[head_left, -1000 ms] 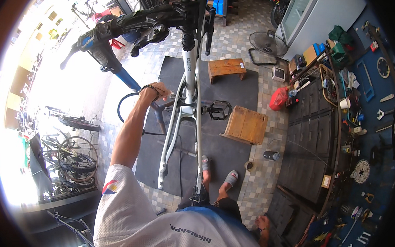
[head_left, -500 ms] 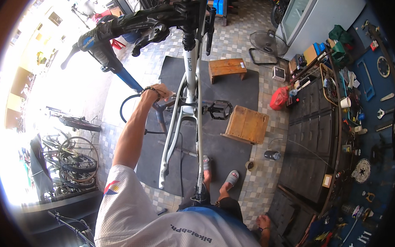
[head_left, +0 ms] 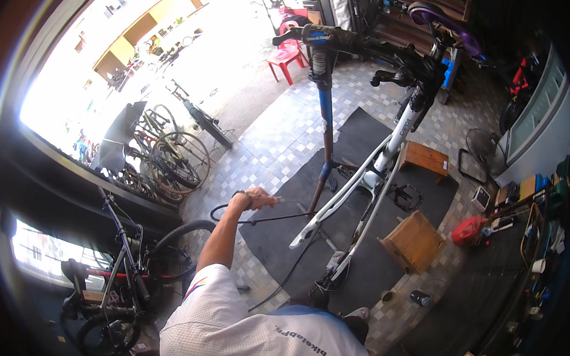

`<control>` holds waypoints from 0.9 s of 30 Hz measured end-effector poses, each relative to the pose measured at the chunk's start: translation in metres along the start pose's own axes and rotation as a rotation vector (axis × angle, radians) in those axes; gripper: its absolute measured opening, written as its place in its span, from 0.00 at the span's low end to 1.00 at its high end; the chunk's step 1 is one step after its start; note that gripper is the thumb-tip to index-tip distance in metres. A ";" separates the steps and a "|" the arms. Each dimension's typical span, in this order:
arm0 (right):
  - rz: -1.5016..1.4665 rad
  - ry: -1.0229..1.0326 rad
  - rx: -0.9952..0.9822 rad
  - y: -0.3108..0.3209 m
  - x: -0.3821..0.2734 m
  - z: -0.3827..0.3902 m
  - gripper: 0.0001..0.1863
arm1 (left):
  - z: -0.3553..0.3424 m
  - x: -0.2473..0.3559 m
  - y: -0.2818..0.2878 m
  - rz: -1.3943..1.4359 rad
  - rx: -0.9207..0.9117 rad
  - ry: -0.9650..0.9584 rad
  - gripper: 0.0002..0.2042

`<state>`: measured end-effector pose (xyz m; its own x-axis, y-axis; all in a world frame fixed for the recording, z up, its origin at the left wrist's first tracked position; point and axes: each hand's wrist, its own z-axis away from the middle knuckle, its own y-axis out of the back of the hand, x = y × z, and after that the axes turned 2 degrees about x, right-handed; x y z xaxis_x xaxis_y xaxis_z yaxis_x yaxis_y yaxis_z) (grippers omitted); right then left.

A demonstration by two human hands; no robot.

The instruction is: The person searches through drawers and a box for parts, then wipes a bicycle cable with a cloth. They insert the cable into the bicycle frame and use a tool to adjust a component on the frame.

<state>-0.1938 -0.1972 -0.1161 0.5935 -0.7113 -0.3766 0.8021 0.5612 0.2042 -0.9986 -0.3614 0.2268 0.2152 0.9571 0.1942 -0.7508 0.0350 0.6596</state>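
Note:
My left hand (head_left: 258, 198) is closed around a small metal fitting on a black hose (head_left: 219, 218), reaching out left of the white bicycle frame (head_left: 400, 128). The frame hangs at an angle from a black clamp (head_left: 359, 42) on a blue repair stand (head_left: 325, 110), with its rear stays pointing toward me. A black pedal (head_left: 405, 198) is on the frame's far side. The hose loops beside my wrist and runs on toward the stand's post. My right hand is not visible, hidden behind my torso or out of view.
Two wooden step stools (head_left: 424, 158) (head_left: 412, 241) sit on a dark mat (head_left: 273, 253). Parked bicycles (head_left: 166, 158) line the left doorway. Outside stands a red chair (head_left: 287, 52). A fan (head_left: 481, 144), fridge (head_left: 538, 111), red bag (head_left: 466, 231) and cluttered tool bench (head_left: 507, 273) are along the right.
My view has turned left, shifting the frame rightward in the picture. My left hand with the fitting now sits farther from the frame and lower relative to it. My right hand has left sight.

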 end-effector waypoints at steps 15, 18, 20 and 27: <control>0.071 0.134 0.081 0.242 -0.002 -0.029 0.16 | 0.208 -0.167 -0.501 0.171 -0.444 0.405 0.18; 0.078 -0.120 -0.072 0.199 0.060 0.035 0.18 | 0.201 -0.145 -0.529 0.134 -0.378 0.381 0.18; 0.144 -0.578 -0.436 0.219 0.164 0.010 0.15 | 0.226 -0.130 -0.599 0.341 -0.372 0.332 0.18; -0.091 -0.288 -0.094 0.091 0.285 0.123 0.15 | 0.168 -0.076 -0.548 0.317 -0.205 0.063 0.17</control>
<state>0.0563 -0.4013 -0.0941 0.5244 -0.8437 -0.1150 0.8513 0.5166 0.0921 -0.4988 -0.5013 -0.0270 -0.0817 0.9453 0.3158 -0.8848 -0.2146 0.4136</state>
